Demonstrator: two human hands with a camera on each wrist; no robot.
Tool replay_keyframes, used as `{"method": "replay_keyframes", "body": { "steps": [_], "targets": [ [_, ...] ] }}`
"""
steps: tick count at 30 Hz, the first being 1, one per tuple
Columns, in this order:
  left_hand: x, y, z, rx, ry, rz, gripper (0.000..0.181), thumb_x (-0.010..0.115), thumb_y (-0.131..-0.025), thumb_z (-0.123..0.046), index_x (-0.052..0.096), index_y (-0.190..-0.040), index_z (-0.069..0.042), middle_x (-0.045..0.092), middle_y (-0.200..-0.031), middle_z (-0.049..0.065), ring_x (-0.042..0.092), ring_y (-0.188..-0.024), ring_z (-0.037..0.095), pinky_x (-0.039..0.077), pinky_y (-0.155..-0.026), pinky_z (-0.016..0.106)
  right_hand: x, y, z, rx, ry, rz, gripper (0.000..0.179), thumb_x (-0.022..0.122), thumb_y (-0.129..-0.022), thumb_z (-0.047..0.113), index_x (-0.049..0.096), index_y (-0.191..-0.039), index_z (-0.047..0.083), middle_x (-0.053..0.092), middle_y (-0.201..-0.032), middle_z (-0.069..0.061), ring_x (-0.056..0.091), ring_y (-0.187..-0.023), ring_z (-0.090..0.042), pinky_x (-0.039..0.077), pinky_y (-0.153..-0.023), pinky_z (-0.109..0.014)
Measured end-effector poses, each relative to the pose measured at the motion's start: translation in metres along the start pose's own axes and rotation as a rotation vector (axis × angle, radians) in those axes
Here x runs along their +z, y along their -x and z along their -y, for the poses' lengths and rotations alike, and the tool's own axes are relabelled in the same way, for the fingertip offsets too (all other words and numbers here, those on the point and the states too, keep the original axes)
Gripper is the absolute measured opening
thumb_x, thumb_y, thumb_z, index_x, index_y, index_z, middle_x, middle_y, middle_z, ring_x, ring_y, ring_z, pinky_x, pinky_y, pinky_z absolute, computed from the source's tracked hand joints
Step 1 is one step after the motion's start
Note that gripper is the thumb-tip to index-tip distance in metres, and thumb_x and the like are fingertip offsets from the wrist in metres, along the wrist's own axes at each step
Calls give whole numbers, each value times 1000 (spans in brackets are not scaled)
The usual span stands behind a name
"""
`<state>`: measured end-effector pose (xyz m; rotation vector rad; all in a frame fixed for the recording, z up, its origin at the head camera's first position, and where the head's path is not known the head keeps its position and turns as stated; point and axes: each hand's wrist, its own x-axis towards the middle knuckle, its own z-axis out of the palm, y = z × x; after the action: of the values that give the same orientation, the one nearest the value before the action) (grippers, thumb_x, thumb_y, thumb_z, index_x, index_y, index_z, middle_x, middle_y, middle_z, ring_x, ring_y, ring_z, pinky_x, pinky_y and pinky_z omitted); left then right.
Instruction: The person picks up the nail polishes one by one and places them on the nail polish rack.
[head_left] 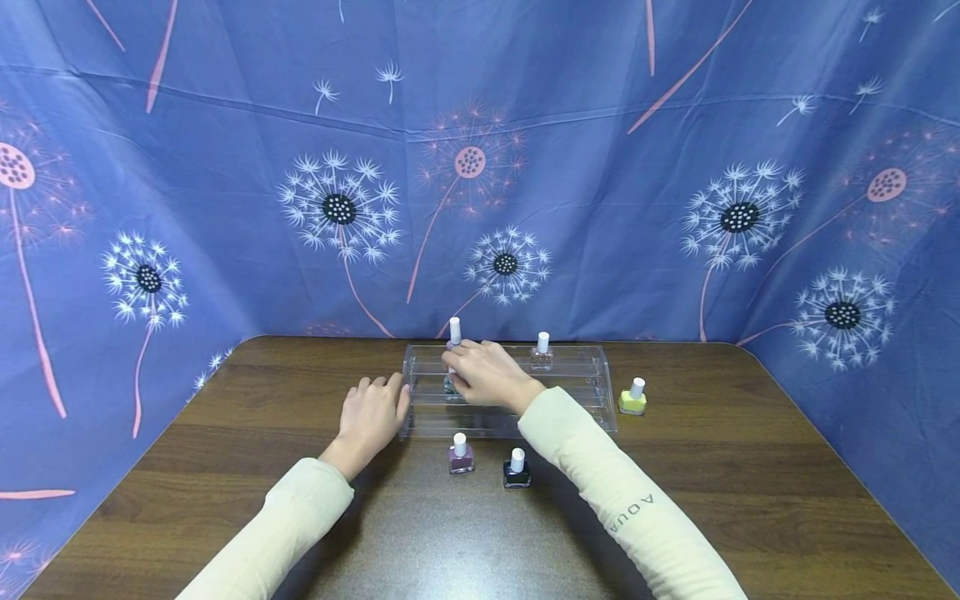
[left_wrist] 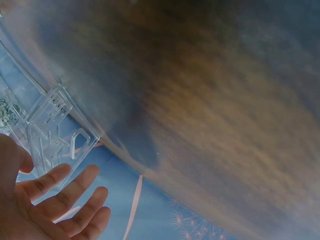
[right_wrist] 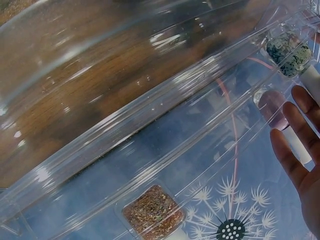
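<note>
A clear acrylic tiered rack (head_left: 510,421) stands on the table. My left hand (head_left: 372,414) is at its left end, fingers relaxed; in the left wrist view the hand (left_wrist: 52,205) holds nothing. Over the rack's left part, my right hand (head_left: 487,372) pinches the white cap of a green glitter nail polish bottle (right_wrist: 288,54), which is partly hidden in the head view (head_left: 450,386). Behind the fingers, on the top tier, is a light purple nail polish bottle (right_wrist: 272,107). A copper glitter nail polish bottle (right_wrist: 154,214) stands farther right on that tier.
In front of the rack stand a purple nail polish bottle (head_left: 461,458) and a black one (head_left: 517,473). A yellow nail polish bottle (head_left: 632,402) is to the rack's right. Blue dandelion-print cloth (head_left: 600,208) hangs behind the wooden table (head_left: 750,475).
</note>
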<state>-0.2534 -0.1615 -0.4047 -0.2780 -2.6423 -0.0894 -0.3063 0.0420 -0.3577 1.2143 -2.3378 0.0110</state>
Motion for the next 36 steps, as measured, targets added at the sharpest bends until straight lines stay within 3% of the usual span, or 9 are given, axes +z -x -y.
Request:
{"method": "replay_keyframes", "body": {
  "steps": [15, 24, 36],
  "targets": [
    [1, 0, 0, -6, 6, -14, 26, 49, -92, -28, 61, -94, -6, 66, -80, 15, 60, -73, 34, 47, -62, 46, -9, 3, -3, 32, 32, 7, 16, 56, -84, 28, 60, -95, 16, 66, -92, 6, 57, -82, -13, 45, -62, -29],
    [0, 0, 0, -8, 12, -19, 25, 50, -92, -28, 60, -93, -5, 66, -79, 15, 60, -74, 34, 47, -62, 46, -18, 9, -7, 28, 31, 11, 34, 56, -86, 30, 59, -116, 14, 66, -101, 3, 58, -90, -16, 47, -71, -33],
    [1, 1, 1, -2, 9, -14, 27, 48, -93, -29, 61, -98, -5, 66, -81, 15, 60, -74, 34, 47, -61, 45, -24, 20, -7, -15, 26, -56, 17, 60, -83, 27, 59, -94, 14, 63, -86, 4, 55, -79, -16, 40, -64, -33]
  ]
}}
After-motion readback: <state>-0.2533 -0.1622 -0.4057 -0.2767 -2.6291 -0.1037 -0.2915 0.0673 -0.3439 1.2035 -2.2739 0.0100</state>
